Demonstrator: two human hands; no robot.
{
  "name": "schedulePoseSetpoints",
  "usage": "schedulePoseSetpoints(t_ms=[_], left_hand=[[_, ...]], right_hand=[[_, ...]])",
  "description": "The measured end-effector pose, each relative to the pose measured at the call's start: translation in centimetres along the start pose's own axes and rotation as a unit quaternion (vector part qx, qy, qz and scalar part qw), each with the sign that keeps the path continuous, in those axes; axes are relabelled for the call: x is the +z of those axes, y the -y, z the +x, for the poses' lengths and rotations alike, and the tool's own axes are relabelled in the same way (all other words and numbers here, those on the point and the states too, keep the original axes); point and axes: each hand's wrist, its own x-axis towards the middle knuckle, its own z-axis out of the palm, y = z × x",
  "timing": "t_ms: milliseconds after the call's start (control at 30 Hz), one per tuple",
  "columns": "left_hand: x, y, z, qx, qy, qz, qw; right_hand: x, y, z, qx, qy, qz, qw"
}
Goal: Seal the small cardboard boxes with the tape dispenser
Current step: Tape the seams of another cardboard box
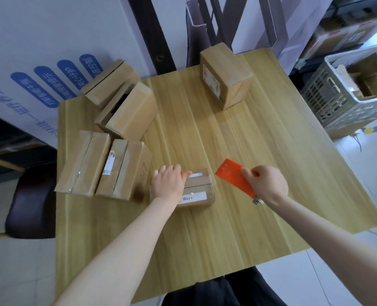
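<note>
Wooden table point(205, 140), cardboard boxes point(225, 78) scattered on top

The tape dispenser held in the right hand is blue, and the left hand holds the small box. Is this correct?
No. The head view shows the tape dispenser is red, not blue. The right hand holds it, and the left hand holds the small box.

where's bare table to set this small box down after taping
Free: the near table toward you, the middle between the small box and far box, and the right side past the tape dispenser. Crowded: the left edge, four boxes packed together.
</note>
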Motion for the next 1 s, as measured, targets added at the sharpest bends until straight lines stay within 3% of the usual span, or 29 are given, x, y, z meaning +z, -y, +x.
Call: schedulePoseSetpoints(t_ms=[167, 300, 533, 633, 667, 733, 800, 833, 933, 1000], left_hand=[[-0.4, 2.1, -1.4, -0.088, 0.052, -0.026, 0.994], [-1.0, 1.3, -2.3, -0.160, 0.099, -0.105, 0.977], [0.0, -3.0, -6.1, -0.160, 0.036, -0.181, 0.970], [-1.0, -2.7, -5.5, -0.148, -0.020, -0.290, 0.945], [-1.9, -2.7, -5.2, -0.137, -0.042, -0.360, 0.922], [-4.5, -2.8, -3.9, -0.133, -0.051, -0.531, 0.835], [-7.3, -3.1, -2.5, -0.152, 0.008, -0.661, 0.735], [-8.5, -3.2, -1.9, -0.158, 0.058, -0.692, 0.702], [-10.6, -2.9, -1.1, -0.137, 0.196, -0.735, 0.635], [-11.1, -2.6, -1.0, -0.110, 0.224, -0.749, 0.614]], right_hand=[[-2.6, -0.3, 0.4, -0.091, -0.039, 0.129, 0.987], [-3.6, 0.6, -0.7, -0.133, -0.018, 0.232, 0.963], [-4.5, 0.8, -2.3, -0.161, 0.011, 0.291, 0.943], [-4.8, 0.8, -2.4, -0.174, 0.010, 0.289, 0.941], [-4.9, 0.8, -2.4, -0.176, 0.013, 0.293, 0.940], [-5.1, 0.8, -2.5, -0.180, 0.022, 0.304, 0.935], [-5.3, 0.8, -2.7, -0.186, 0.029, 0.307, 0.933], [-5.4, 0.8, -2.8, -0.191, 0.032, 0.307, 0.932], [-5.7, 1.0, -3.1, -0.204, 0.042, 0.300, 0.931], [-6.1, 1.0, -3.3, -0.213, 0.045, 0.293, 0.931]])
